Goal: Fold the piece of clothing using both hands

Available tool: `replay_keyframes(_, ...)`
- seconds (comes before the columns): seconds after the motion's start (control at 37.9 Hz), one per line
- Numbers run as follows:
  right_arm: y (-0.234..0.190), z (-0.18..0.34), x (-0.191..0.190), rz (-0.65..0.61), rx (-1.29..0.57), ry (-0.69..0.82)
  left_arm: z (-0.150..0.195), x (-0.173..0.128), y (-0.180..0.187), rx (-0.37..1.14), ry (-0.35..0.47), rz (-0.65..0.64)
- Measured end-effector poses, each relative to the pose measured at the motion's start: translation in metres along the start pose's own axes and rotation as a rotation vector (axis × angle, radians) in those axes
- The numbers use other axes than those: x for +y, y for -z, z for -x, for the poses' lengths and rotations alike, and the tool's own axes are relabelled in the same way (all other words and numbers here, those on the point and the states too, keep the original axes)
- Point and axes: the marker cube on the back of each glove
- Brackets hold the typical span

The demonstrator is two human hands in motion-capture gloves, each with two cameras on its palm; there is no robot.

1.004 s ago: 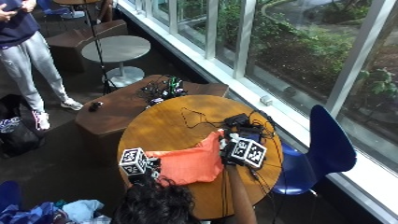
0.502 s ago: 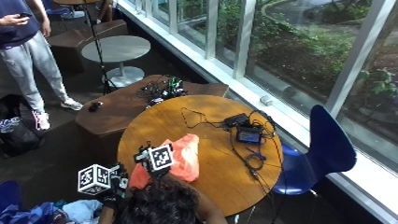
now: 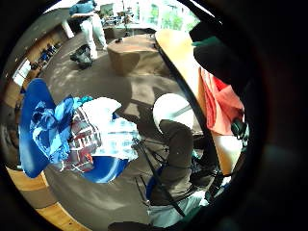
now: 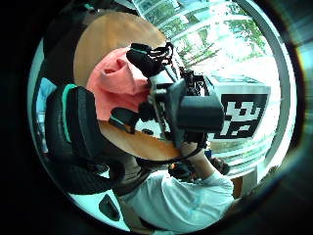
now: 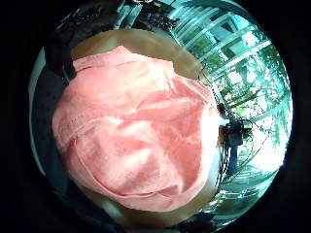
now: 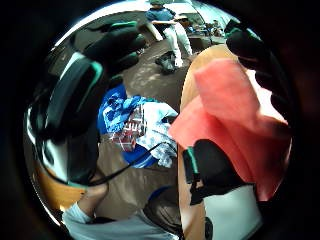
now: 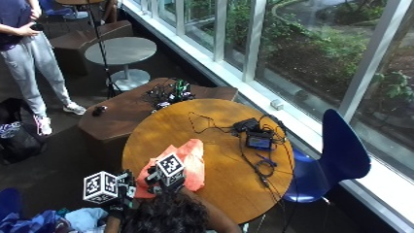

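Observation:
A salmon-orange garment (image 7: 191,155) lies folded over at the near left edge of the round wooden table (image 7: 220,121). My right hand (image 7: 155,177) is on the garment's near edge. In the right thumb side palm view, the cloth (image 6: 235,110) runs between its fingers (image 6: 255,55) and thumb. The cloth (image 5: 136,131) fills the right little finger side palm view. My left hand (image 7: 119,194) hangs off the table's left edge, away from the garment. Its fingers (image 6: 115,45) are loosely curled and hold nothing.
Cables and a small screen device (image 7: 259,140) lie on the table's far right. A blue chair (image 7: 339,150) stands right of the table. A low wooden bench (image 7: 129,111) stands behind. A pile of clothes on a blue chair (image 3: 82,134) is at my left.
My right hand has carried the garment's right side across to the left, folding it into a narrower shape. My left hand has let go and dropped off the table's edge.

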Motion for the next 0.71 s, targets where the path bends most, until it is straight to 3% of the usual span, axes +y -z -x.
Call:
replay_keyframes(0.18, 0.05, -0.1, 0.07, 0.004, 0.108, -0.162, -0.053, -0.004, -0.003, -0.121, -0.097, 0.04)
replay_keyframes(0.37, 0.112, -0.192, 0.139, 0.198, 0.391, -0.437, -0.115, -0.002, -0.011, -0.284, -0.181, 0.104)
replay_keyframes(0.53, 0.131, -0.213, 0.162, 0.182, 0.395, -0.564, -0.146, -0.009, -0.026, -0.332, -0.231, 0.06)
replay_keyframes(0.71, 0.13, -0.212, 0.167, 0.145, 0.335, -0.586, -0.171, -0.003, -0.034, -0.307, -0.279, 0.135)
